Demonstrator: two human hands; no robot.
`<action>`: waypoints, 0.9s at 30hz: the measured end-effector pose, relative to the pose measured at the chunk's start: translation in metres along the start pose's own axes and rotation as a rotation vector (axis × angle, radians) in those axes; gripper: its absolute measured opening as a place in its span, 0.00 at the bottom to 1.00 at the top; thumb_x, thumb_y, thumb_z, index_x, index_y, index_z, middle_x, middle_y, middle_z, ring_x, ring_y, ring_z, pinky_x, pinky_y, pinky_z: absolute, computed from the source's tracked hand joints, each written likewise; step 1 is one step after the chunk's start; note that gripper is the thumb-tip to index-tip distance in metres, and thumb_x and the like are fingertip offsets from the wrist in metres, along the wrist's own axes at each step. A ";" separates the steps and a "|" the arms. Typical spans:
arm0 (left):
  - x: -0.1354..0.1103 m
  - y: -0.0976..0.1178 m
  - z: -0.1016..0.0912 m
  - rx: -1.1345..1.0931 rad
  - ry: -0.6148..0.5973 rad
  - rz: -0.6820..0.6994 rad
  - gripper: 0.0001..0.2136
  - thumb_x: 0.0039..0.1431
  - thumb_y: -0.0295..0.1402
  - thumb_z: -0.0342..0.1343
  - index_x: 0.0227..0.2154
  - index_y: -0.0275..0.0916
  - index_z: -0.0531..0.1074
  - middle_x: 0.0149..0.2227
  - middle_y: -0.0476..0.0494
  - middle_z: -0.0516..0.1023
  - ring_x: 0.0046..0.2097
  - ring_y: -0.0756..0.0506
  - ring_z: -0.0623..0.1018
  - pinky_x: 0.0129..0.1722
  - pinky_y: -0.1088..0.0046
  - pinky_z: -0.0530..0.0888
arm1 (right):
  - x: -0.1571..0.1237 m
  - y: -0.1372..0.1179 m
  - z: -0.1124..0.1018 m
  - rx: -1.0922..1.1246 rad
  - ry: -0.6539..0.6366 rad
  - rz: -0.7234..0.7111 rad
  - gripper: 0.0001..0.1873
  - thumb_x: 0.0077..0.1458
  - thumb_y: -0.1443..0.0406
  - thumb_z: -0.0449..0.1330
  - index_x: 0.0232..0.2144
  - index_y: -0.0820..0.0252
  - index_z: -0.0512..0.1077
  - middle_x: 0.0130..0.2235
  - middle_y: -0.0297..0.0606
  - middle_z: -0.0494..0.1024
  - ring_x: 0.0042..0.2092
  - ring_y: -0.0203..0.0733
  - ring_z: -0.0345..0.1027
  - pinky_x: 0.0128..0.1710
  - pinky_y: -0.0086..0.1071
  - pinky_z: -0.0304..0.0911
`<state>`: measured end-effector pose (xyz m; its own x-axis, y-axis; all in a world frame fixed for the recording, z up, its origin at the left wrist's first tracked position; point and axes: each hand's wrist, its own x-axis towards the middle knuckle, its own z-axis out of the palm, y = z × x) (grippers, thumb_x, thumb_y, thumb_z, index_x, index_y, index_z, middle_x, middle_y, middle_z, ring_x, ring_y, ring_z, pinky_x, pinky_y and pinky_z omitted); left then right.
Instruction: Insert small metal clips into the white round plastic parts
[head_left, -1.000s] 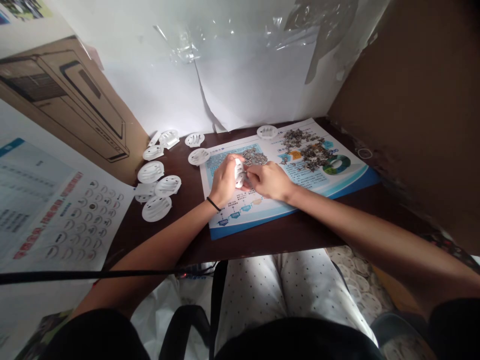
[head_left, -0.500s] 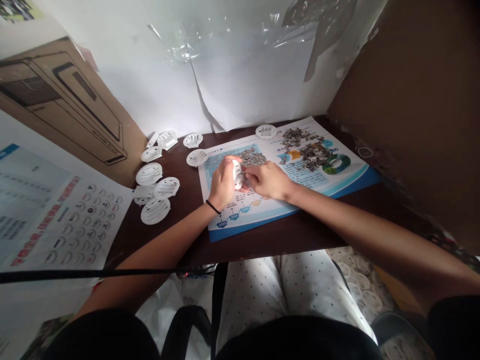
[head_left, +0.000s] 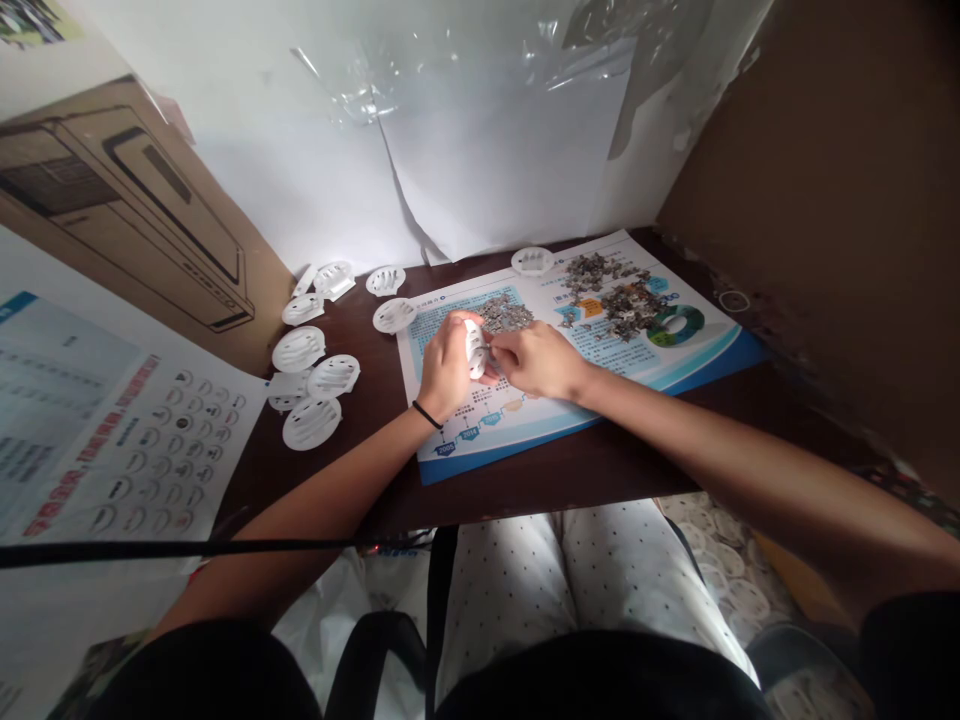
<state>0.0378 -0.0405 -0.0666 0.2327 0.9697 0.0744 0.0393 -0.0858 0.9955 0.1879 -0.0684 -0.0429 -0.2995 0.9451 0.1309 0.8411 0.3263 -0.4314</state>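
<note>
Where plastic sheeting (head_left: 465, 60) hangs, dark desk (head_left: 570, 480), brochure (head_left: 525, 430)

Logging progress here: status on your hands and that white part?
Left hand gripping white plastic part. Right hand fingers at it. Pile of grey bits just beyond, on printed leaflet.

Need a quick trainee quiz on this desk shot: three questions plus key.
1. True or false: the left hand, wearing a black wristband, holds a white plastic piece.
2. Where do most of the other white pieces lie? A: on the person's lap. B: on the table, left of the brochure. C: on the floor.
3. Fill in: the small grey bits lie in piles on the ____.

Key: 1 true; 2 B; 3 brochure.
</note>
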 end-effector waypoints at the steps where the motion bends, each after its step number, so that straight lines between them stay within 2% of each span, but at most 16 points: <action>1: 0.000 0.000 0.000 -0.002 -0.001 -0.001 0.18 0.65 0.49 0.42 0.41 0.41 0.68 0.36 0.46 0.79 0.22 0.54 0.75 0.18 0.81 0.73 | 0.000 0.000 0.000 -0.004 0.002 0.003 0.13 0.58 0.69 0.51 0.27 0.59 0.75 0.19 0.33 0.67 0.26 0.39 0.63 0.34 0.36 0.56; 9: -0.003 0.004 0.001 0.024 0.016 -0.019 0.16 0.65 0.45 0.42 0.41 0.41 0.69 0.36 0.46 0.79 0.23 0.54 0.75 0.18 0.82 0.73 | 0.002 -0.005 -0.004 0.068 -0.015 0.073 0.13 0.57 0.69 0.51 0.24 0.59 0.73 0.18 0.32 0.65 0.25 0.38 0.62 0.34 0.35 0.56; 15: -0.003 0.003 0.001 0.049 0.051 0.035 0.16 0.65 0.44 0.43 0.40 0.41 0.71 0.33 0.47 0.77 0.24 0.53 0.74 0.16 0.81 0.70 | 0.005 -0.008 -0.004 0.079 -0.012 0.131 0.13 0.55 0.69 0.53 0.22 0.59 0.74 0.17 0.33 0.64 0.25 0.38 0.62 0.33 0.35 0.56; 18: -0.004 0.002 0.000 0.149 0.074 0.105 0.16 0.66 0.43 0.42 0.39 0.40 0.73 0.33 0.47 0.77 0.27 0.52 0.74 0.21 0.80 0.71 | 0.006 -0.010 0.000 0.062 0.002 0.150 0.13 0.55 0.68 0.53 0.23 0.59 0.75 0.20 0.36 0.69 0.26 0.39 0.64 0.32 0.35 0.55; 22: -0.003 0.003 0.001 0.253 0.110 0.197 0.17 0.66 0.42 0.42 0.36 0.41 0.73 0.36 0.45 0.78 0.34 0.50 0.76 0.28 0.78 0.74 | 0.007 -0.011 0.007 0.006 0.056 0.138 0.13 0.56 0.67 0.53 0.26 0.61 0.76 0.28 0.43 0.77 0.30 0.41 0.67 0.31 0.35 0.54; 24: -0.001 0.004 0.002 0.179 0.105 0.137 0.16 0.65 0.43 0.42 0.36 0.40 0.72 0.34 0.44 0.77 0.32 0.50 0.76 0.26 0.78 0.74 | 0.006 -0.008 0.006 0.009 0.048 0.103 0.13 0.57 0.68 0.52 0.25 0.61 0.75 0.27 0.42 0.77 0.29 0.41 0.68 0.31 0.35 0.55; 27: 0.005 0.006 0.003 -0.007 0.049 -0.073 0.19 0.64 0.48 0.41 0.38 0.40 0.69 0.31 0.46 0.76 0.27 0.50 0.76 0.21 0.77 0.74 | 0.003 0.000 0.002 0.086 0.017 0.061 0.15 0.59 0.68 0.50 0.24 0.60 0.72 0.23 0.38 0.72 0.28 0.40 0.66 0.32 0.35 0.56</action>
<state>0.0421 -0.0369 -0.0603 0.1815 0.9834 0.0042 0.0471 -0.0129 0.9988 0.1860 -0.0661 -0.0440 -0.2412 0.9634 0.1167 0.8155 0.2664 -0.5139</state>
